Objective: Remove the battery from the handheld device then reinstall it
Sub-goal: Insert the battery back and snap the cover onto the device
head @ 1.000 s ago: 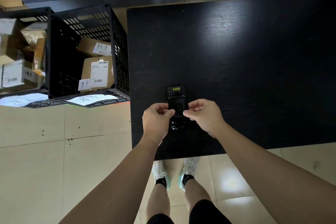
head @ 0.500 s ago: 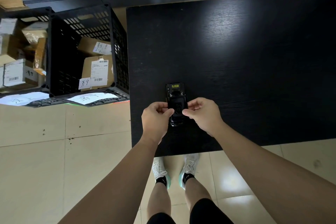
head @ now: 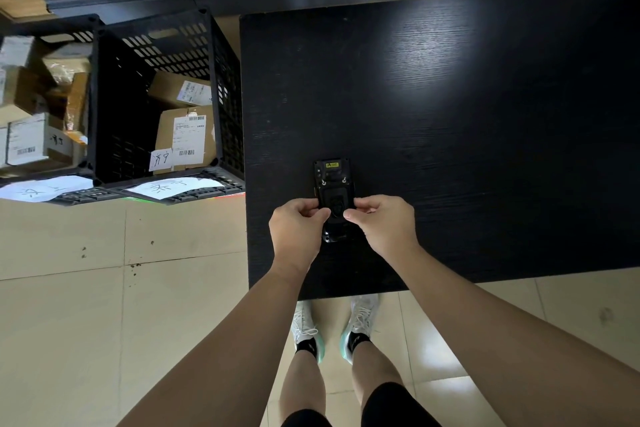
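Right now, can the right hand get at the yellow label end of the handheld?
Probably yes. The right hand pinches the handheld device at mid-body, and the yellow label end lies uncovered just beyond on the bare table; the left hand holds the opposite side.

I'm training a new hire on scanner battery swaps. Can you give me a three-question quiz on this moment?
1. True or false: the handheld device lies on the black table.
2. Which hands touch it? A) left only B) right only C) both
3. What stands on the floor left of the table?

Key:
1. True.
2. C: the left hand and right hand pinch its two sides.
3. A black plastic crate holding cardboard boxes.
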Demonstrator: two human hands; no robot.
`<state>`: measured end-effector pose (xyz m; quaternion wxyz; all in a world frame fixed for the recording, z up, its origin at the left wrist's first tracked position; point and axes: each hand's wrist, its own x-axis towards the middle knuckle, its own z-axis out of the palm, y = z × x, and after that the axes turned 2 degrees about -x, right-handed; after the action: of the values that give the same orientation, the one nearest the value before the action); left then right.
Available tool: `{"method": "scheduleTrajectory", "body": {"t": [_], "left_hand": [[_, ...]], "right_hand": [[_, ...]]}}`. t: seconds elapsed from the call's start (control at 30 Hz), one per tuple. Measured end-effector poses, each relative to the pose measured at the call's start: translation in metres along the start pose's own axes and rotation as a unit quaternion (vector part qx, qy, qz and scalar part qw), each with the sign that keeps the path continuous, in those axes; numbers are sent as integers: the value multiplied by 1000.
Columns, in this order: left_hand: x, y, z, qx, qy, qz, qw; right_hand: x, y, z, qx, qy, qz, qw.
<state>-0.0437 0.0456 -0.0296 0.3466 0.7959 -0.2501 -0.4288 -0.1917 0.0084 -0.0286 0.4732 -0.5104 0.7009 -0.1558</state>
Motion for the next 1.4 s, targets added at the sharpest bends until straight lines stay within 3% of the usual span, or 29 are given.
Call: {"method": "scheduleTrajectory", "body": {"t": [0.47, 0.87, 1.13, 1.4], "left_hand": [[9, -7, -3, -20, -6, -8, 1000], [42, -1, -23, 95, -166, 160, 968], [53, -7, -29, 158, -193, 254, 934], [57, -7, -36, 210, -225, 297, 904]], "right_hand": [[5, 13, 2, 26, 17, -34, 999], [46, 4, -24, -109, -163, -174, 965], [52, 16, -27, -140, -170, -231, 948], [56, 21, -30, -158, -177, -258, 937]]}}
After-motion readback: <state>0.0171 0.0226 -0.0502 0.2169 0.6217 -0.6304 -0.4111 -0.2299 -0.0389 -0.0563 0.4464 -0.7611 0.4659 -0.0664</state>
